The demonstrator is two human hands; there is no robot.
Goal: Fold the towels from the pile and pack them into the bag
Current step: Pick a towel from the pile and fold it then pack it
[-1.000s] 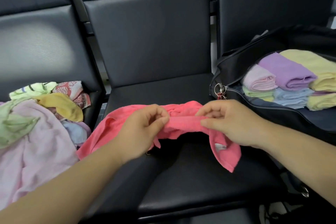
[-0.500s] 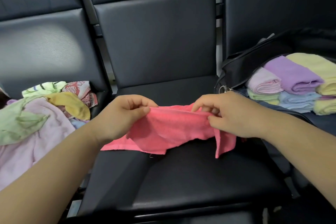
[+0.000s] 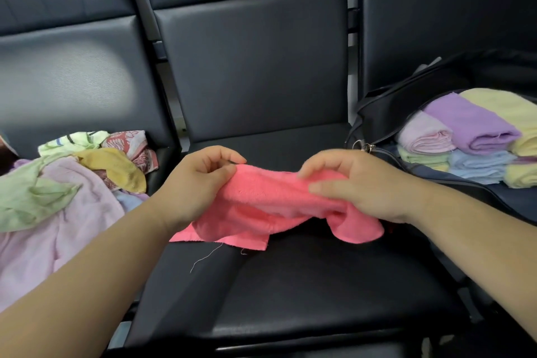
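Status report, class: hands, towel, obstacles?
Left hand and right hand pinch coral-pink terry towel. Towel bunched, unfolded. Nothing between it and black fabric bag.

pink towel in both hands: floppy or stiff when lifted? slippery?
Likely floppy: the pink towel sags between the left hand and right hand, its lower edge hanging down to the seat. Probably light: finger pinches alone hold it up. Unlikely to slip, since the surface looks fuzzy.

Looked forward and down from head height, close in, onto the middle seat (image 3: 290,299); caught the towel pile (image 3: 58,200) at the left edge and the bag (image 3: 380,113) at the right.
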